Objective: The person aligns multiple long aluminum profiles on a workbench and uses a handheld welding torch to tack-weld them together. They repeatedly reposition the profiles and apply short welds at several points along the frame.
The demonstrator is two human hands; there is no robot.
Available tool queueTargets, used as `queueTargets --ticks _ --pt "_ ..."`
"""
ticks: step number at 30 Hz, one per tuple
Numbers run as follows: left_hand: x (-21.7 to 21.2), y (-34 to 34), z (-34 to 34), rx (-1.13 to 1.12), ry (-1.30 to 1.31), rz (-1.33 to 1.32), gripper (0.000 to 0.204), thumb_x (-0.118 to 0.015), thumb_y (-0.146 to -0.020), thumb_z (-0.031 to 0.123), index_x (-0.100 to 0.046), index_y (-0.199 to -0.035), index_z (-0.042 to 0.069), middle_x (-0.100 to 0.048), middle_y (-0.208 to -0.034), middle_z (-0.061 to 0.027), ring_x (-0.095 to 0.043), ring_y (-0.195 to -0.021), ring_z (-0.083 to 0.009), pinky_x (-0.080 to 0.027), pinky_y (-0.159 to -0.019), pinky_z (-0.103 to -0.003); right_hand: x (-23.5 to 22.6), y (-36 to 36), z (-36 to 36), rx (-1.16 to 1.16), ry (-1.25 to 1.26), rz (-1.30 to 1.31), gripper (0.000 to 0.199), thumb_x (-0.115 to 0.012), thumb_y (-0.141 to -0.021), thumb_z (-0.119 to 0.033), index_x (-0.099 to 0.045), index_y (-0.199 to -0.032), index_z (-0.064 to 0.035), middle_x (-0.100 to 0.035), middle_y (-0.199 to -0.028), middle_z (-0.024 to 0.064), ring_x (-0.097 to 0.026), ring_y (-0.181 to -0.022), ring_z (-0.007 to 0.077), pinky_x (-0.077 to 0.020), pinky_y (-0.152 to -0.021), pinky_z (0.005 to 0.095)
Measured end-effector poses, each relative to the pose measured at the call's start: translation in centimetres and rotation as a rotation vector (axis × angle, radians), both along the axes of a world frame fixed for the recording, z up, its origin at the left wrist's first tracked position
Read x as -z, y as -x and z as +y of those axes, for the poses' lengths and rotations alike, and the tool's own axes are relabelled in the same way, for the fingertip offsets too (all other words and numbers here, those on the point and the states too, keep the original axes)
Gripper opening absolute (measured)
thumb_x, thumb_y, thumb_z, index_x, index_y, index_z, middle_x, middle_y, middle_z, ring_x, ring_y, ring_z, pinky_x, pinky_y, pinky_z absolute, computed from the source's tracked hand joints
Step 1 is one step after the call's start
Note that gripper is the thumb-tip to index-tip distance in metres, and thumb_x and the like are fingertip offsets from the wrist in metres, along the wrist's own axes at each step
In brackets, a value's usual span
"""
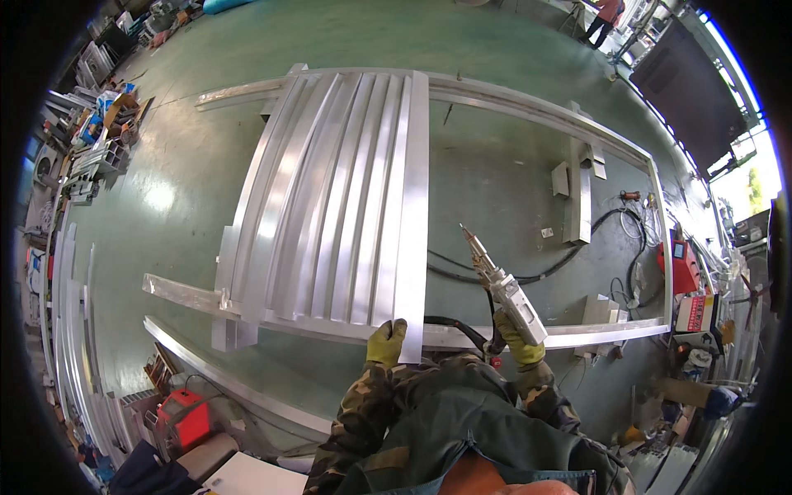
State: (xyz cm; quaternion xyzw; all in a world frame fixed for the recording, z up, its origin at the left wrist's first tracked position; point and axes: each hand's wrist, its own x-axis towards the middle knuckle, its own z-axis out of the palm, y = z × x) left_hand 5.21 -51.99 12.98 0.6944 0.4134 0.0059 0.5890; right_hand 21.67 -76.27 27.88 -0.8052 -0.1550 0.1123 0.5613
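Left hand: the gloved left hand (386,341) was closed on the near end of the aluminium slat (412,214), at about 6 o'clock in the frame.
Right hand: the right hand (517,340) gripped the welding gun (503,287) (nozzle pointing up toward 11 o'clock), just right of the slat.
Packages: a red box (695,313) lay at 3 o'clock; a red machine (183,415) stood at 8 o'clock.

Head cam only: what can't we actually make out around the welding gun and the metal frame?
- Right hand fingers on the welding gun: wrapped behind the grip, trigger contact not visible.
- Gun tip: too small to tell whether it touches the metal frame.
- Left hand fingers: hidden behind the near slat end.
- Black hose far end: lost in clutter at the right fisheye rim.
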Motion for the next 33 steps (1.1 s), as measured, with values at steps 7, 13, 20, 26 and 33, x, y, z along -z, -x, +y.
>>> queueTargets --ticks 7,13,20,26,33 --pt "2.7 -3.6 -1.0 0.095 -0.118 0.071 0.055 -0.061 -0.101 0.054 -0.07 -0.101 0.0 -0.072 -0.087 -0.0232 -0.068 -0.087 -0.0444 -0.052 -0.077 -0.05 1.0 -1.6 -0.6 -0.057 -0.068 0.051 0.028 -0.079 -0.093 -0.017 -0.07 -0.113 0.0001 -0.072 -0.093 0.0075 -0.067 -0.081 0.0182 -0.0545 -0.074 0.0337" --pt "4.5 -6.1 -0.6 0.104 -0.108 0.102 0.057 -0.057 -0.101 0.057 -0.069 -0.1 0.001 -0.072 -0.092 -0.0256 -0.067 -0.093 -0.0477 -0.052 -0.081 -0.052 0.8 -2.2 -0.8 -0.059 -0.07 0.01 0.029 -0.079 -0.094 -0.018 -0.07 -0.114 0.0009 -0.072 -0.094 0.0068 -0.067 -0.082 0.0169 -0.0541 -0.074 0.0337" --pt "5.6 -7.8 0.4 0.12 -0.157 0.09 0.06 -0.053 -0.103 0.059 -0.068 -0.102 0.001 -0.073 -0.097 -0.0251 -0.067 -0.099 -0.0478 -0.052 -0.086 -0.052 2.0 -2.5 -1.2 -0.044 -0.027 0.054 0.03 -0.081 -0.092 -0.016 -0.07 -0.115 -0.0002 -0.072 -0.095 0.0072 -0.067 -0.083 0.0184 -0.0538 -0.075 0.0337" --pt "6.8 -7.4 -0.3 0.052 -0.145 0.104 0.058 -0.054 -0.102 0.06 -0.069 -0.103 0.003 -0.073 -0.093 -0.0222 -0.069 -0.095 -0.0451 -0.053 -0.083 -0.051 2.1 -2.4 -0.5 -0.04 0.029 0.122 0.03 -0.082 -0.091 -0.015 -0.07 -0.115 -0.0008 -0.071 -0.095 0.0084 -0.067 -0.083 0.0197 -0.0538 -0.074 0.0343" --pt "9.2 -7.3 -0.5 0.106 -0.217 0.157 0.059 -0.053 -0.102 0.061 -0.068 -0.105 0.004 -0.073 -0.088 -0.0215 -0.069 -0.09 -0.0458 -0.053 -0.08 -0.052 2.5 -2.8 -0.5 -0.063 0.082 0.06 0.032 -0.082 -0.089 -0.017 -0.07 -0.112 -0.0001 -0.072 -0.095 0.0115 -0.069 -0.082 0.0265 -0.0546 -0.073 0.0379"
